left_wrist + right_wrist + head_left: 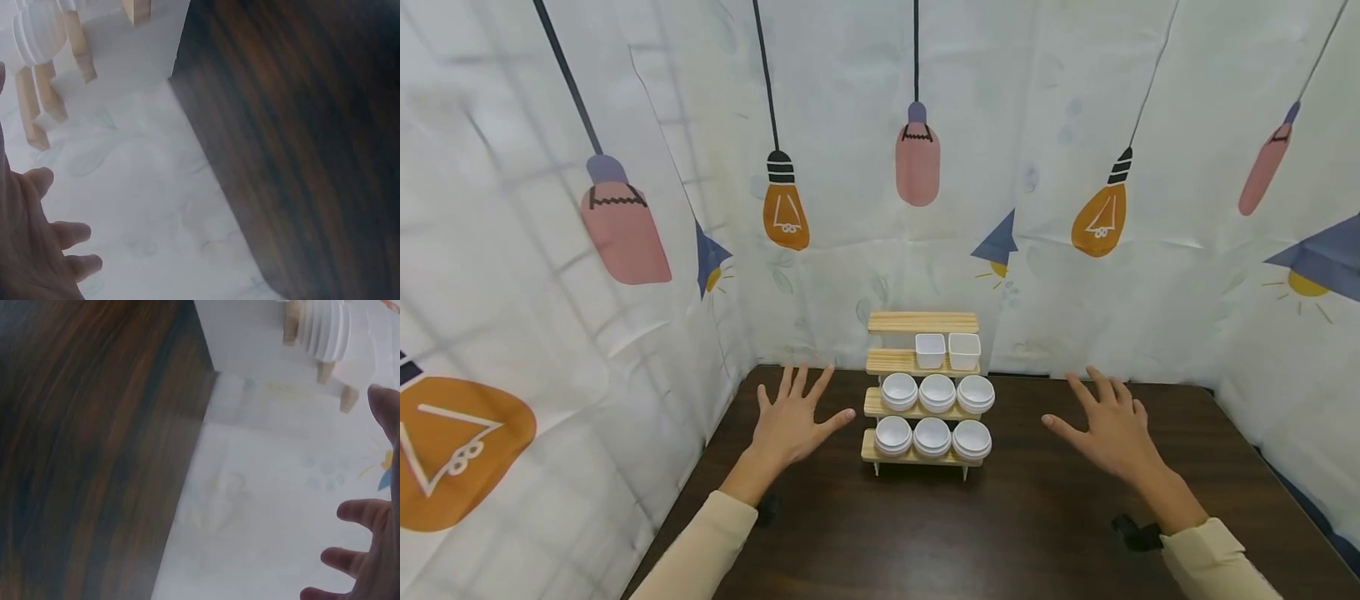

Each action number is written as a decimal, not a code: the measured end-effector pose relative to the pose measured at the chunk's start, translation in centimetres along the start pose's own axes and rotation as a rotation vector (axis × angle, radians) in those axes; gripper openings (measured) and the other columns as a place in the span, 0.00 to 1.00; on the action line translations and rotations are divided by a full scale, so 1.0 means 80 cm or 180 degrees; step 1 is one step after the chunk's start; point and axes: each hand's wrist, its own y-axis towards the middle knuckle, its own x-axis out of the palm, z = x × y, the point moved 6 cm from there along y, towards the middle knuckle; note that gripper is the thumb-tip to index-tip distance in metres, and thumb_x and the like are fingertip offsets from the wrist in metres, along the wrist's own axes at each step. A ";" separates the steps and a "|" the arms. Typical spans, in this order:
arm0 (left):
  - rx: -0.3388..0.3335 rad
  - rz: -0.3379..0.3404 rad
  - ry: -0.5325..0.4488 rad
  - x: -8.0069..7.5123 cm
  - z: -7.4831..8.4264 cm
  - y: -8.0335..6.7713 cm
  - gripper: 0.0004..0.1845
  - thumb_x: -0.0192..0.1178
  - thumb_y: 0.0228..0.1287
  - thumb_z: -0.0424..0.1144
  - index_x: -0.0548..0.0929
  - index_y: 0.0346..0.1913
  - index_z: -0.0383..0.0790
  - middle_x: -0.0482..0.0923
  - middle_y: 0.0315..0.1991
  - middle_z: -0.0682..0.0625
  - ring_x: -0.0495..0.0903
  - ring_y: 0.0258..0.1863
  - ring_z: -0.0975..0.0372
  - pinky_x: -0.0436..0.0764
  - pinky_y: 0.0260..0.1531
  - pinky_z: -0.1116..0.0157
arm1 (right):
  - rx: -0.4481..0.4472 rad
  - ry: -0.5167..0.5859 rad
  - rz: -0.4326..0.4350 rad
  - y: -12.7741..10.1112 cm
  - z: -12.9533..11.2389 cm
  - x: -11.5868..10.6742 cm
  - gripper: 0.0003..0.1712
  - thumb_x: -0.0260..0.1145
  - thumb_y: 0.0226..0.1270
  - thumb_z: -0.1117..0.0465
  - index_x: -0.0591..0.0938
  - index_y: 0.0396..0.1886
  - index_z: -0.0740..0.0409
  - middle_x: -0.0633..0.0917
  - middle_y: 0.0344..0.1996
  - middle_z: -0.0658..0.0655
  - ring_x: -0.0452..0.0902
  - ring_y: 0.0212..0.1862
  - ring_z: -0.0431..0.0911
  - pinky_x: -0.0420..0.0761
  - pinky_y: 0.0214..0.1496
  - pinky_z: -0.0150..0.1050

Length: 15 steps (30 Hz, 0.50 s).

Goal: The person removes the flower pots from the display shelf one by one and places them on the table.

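Wooden tiered rack (922, 322) stands on the dark desk (1037, 525) at 12 o'clock from the person, near the far edge, just before the printed backdrop cloth (1075, 125). Its long axis runs 9 to 3 o'clock, square to the viewer. Four steps rise toward the back. The two lowest each carry three stacks of round white cups (937, 393); the third carries two square white tubs (947, 350) toward its 3 o'clock end; the top step is bare.

Left hand (792, 423) hovers at 9 o'clock of the rack, fingers spread wide, holding nothing, thumb tip near the rack's lower left corner but apart from it. Right hand (1108, 429) hovers at 3 o'clock, also spread and holding nothing, farther off. Left hand is therefore the nearer of the two. Both palms face down over the desk.

Wrist views are blurred: rack legs (37, 112) and cup edges (325, 331) show beyond the fingertips, nothing touched.
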 end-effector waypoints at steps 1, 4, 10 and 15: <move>0.0015 0.0022 -0.0026 0.002 0.003 -0.002 0.51 0.44 0.62 0.82 0.50 0.83 0.63 0.46 0.83 0.40 0.41 0.82 0.40 0.42 0.69 0.22 | -0.0023 0.0041 0.0038 0.000 -0.003 0.001 0.52 0.61 0.68 0.29 0.61 0.81 0.55 0.57 0.77 0.72 0.51 0.72 0.79 0.56 0.60 0.82; 0.0055 0.0077 -0.0161 0.007 0.009 -0.006 0.49 0.48 0.64 0.79 0.53 0.82 0.61 0.50 0.83 0.39 0.45 0.82 0.38 0.45 0.68 0.22 | -0.0052 0.0203 0.0121 -0.001 -0.012 0.004 0.50 0.62 0.69 0.31 0.64 0.78 0.57 0.61 0.75 0.73 0.56 0.70 0.79 0.62 0.57 0.81; 0.0126 0.0223 -0.0458 0.016 0.021 -0.014 0.43 0.51 0.68 0.73 0.59 0.81 0.60 0.64 0.77 0.38 0.61 0.77 0.39 0.59 0.66 0.25 | -0.0082 0.0638 0.0122 0.000 -0.029 0.008 0.43 0.64 0.71 0.36 0.69 0.75 0.58 0.69 0.69 0.70 0.63 0.67 0.73 0.71 0.56 0.74; 0.0224 0.0377 -0.0729 0.022 0.029 -0.019 0.36 0.58 0.71 0.63 0.67 0.78 0.56 0.75 0.69 0.40 0.75 0.67 0.42 0.74 0.61 0.35 | -0.0063 0.0927 0.0057 0.001 -0.039 0.013 0.40 0.64 0.72 0.38 0.71 0.73 0.58 0.71 0.67 0.68 0.65 0.68 0.70 0.71 0.60 0.73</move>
